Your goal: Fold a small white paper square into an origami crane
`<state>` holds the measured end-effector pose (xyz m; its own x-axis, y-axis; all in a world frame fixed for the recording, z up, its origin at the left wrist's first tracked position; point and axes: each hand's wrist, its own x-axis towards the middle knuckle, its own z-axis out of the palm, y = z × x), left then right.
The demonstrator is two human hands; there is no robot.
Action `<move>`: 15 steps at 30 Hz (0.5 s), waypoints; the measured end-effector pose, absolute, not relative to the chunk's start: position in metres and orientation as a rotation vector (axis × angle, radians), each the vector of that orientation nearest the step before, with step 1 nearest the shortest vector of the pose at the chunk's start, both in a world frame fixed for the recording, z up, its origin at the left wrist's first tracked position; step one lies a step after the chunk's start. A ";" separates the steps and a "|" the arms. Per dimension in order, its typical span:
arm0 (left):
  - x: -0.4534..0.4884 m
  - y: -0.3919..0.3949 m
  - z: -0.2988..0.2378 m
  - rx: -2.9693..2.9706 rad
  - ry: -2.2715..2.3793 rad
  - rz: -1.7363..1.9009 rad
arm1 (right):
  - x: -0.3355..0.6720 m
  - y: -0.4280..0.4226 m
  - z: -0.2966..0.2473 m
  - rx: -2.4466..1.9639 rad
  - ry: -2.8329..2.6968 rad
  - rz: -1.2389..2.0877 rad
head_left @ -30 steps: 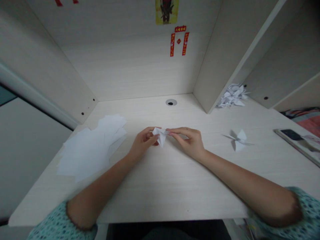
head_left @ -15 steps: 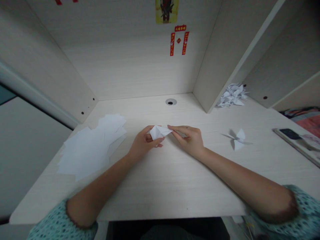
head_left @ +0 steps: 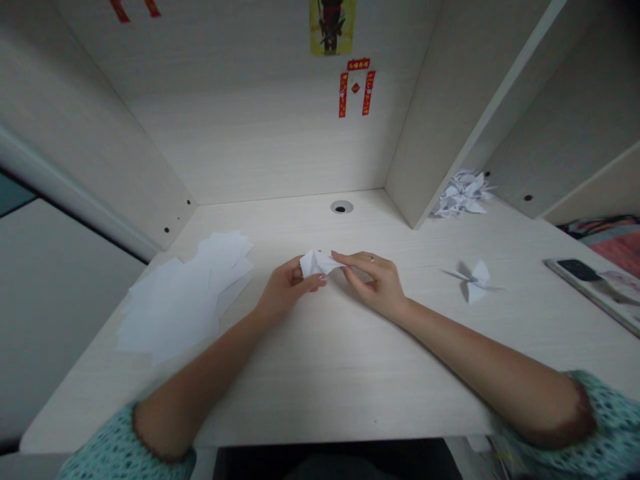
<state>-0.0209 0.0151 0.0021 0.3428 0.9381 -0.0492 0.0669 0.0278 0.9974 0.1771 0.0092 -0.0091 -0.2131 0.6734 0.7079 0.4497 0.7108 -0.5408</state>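
Between my two hands, a little above the pale desk (head_left: 320, 373), is a small piece of folded white paper (head_left: 316, 262). My left hand (head_left: 290, 283) is closed on its left side, with the thumb along the lower edge and the fingers partly hidden behind. At the paper's right, pointed end, my right hand (head_left: 373, 277) pinches the tip between thumb and fingers. A folded white paper crane (head_left: 475, 280) rests on the desk, right of my right hand. Left of my left hand lies a spread stack of white paper sheets (head_left: 175, 303).
Behind the upright divider panel (head_left: 425, 153) at the back right sits a heap of folded white paper pieces (head_left: 464, 193). A phone (head_left: 595, 287) lies at the right edge. A round cable hole (head_left: 342, 207) is set near the back panel, which bears red stickers (head_left: 367, 93).
The folded paper's right part looks more bent and spread than before. Both hands keep their hold with small finger shifts. The whole view has tilted slightly upward.
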 end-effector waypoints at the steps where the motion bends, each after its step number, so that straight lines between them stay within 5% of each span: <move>1: -0.021 0.015 0.002 1.384 1.020 0.899 | 0.177 0.008 -0.008 -0.866 -1.873 0.287; 15: -0.014 0.002 0.002 1.587 1.141 0.845 | 0.175 0.010 -0.013 -0.877 -1.980 0.268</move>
